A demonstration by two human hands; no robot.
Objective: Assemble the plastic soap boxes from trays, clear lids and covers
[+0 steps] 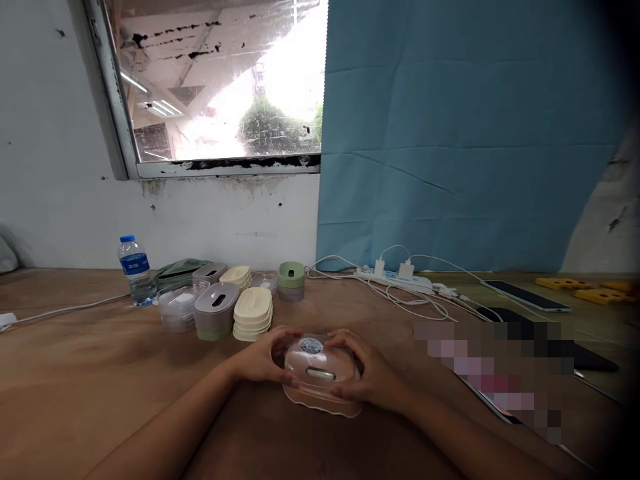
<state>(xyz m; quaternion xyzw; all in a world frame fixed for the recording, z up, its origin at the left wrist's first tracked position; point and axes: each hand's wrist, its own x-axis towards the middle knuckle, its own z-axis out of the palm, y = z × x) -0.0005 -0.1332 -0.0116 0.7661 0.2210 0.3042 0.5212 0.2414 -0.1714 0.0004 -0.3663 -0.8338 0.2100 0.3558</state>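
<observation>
Both hands hold a pinkish oval box (327, 393) with a clear domed cover over its top, low at the middle of the view. A round printed sticker (311, 345) is on the cover, and a pale slot shows through it. My left hand (273, 357) grips the box's left end, thumb in front and fingers behind. My right hand (367, 370) closes round the right end in the same way. Nearest to my left hand stands a stack of cream oval lids (253, 313). The underside of the box is hidden.
Left of the cream lids are a grey-and-green oval box (217, 310) and clear covers (177, 307). Behind stand a green-and-grey box (291, 281) and a water bottle (137, 270). A power strip (395, 280) with loose white cables lies back right, near a phone (527, 295).
</observation>
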